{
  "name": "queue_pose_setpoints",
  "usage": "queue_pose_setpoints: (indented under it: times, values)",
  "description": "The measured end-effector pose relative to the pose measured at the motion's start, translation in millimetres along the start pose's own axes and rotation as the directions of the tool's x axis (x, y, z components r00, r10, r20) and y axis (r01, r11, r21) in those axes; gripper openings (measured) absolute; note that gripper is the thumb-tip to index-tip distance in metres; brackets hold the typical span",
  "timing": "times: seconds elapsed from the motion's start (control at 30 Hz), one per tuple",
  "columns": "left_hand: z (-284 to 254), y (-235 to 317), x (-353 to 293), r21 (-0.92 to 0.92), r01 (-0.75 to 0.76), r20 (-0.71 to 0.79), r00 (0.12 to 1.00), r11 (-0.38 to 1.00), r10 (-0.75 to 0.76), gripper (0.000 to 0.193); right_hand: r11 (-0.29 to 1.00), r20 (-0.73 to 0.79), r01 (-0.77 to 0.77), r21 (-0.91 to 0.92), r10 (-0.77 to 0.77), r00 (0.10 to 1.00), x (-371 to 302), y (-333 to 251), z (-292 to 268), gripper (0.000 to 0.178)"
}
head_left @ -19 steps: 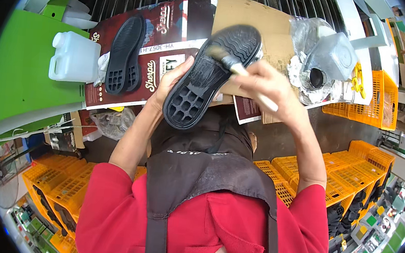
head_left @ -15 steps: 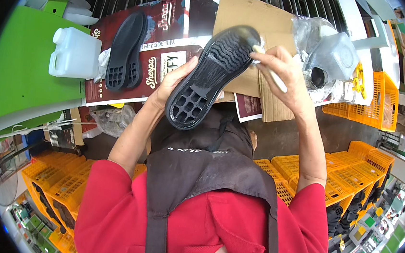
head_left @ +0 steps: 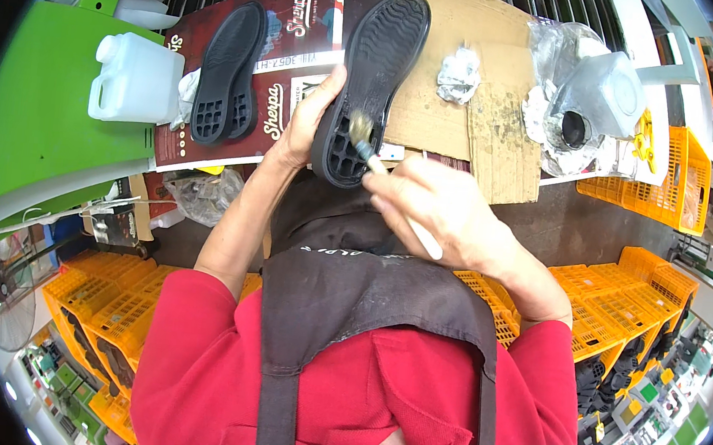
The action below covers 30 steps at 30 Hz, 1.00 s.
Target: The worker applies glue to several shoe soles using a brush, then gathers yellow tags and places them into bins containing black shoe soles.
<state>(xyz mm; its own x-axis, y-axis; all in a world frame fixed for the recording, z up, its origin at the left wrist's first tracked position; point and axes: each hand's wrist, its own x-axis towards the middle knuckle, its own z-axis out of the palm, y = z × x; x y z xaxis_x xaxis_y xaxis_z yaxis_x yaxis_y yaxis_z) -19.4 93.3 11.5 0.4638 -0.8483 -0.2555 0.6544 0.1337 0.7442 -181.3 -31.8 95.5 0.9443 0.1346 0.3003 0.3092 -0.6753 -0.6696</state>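
From where I stand, I see the person's left hand [head_left: 304, 129] grasping a black shoe sole [head_left: 380, 64] by its left edge, the thumb lying along that side. The right hand [head_left: 434, 208] has its fingers closed around the pale handle of a brush [head_left: 376, 164], and the bristles are at the heel part of the sole, by the upper border of its grid of square hollows. This sole is in front of the dark apron [head_left: 366, 304], its heel end toward the body and its patterned toe end pointing away.

To the left of it, two more black soles [head_left: 228, 67] lie overlapping on dark red printed cardboard [head_left: 323, 18], and near them stands a white jug [head_left: 139, 85] with a handle. On the right there is brown cardboard [head_left: 442, 22], bearing a crumpled white wad [head_left: 459, 75]. Farther right, a transparent container [head_left: 612, 92] lies tilted, its round opening dark, with a yellow object [head_left: 644, 139] just beside it. Behind the person, orange crates [head_left: 630, 293] are standing on both sides.
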Motion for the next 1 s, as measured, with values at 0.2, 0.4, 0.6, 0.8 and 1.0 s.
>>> queue_pose_setpoints:
  times: [0.2, 0.4, 0.6, 0.8, 1.0]
  values:
    - [-4.2, -1.7, 3.5, -0.061, 0.078, 0.104, 0.992, 0.995, -0.071, 0.053, 0.817, 0.093, -0.082, 0.571, 0.035, 0.995, 12.3, 33.0, -17.2, 0.012]
    - [-3.5, 0.6, 0.3, -0.118, 0.113, 0.193, 0.977, 0.987, -0.089, 0.059, 0.526, -0.019, -0.365, 0.768, 0.589, 0.808, 33.6, 103.5, -58.9, 0.027]
    - [-3.7, -3.2, 1.8, -0.253, 0.183, 0.243, 0.962, 0.95, -0.121, 0.052, 0.999, -0.175, -0.017, -0.052, 0.007, 0.985, 18.6, 85.9, -35.9, 0.029]
    - [-11.9, -1.2, -2.6, -0.172, 0.069, 0.125, 0.991, 0.983, -0.047, 0.059, 0.963, 0.12, -0.025, 0.269, -0.007, 0.993, 23.2, 15.3, -42.5, 0.024]
    - [10.8, 21.8, -21.5, -0.225, -0.009, 0.122, 0.992, 0.974, 0.037, 0.056, 0.784, -0.349, -0.015, 0.621, 0.293, 0.89, -12.1, 41.5, -73.8, 0.021]
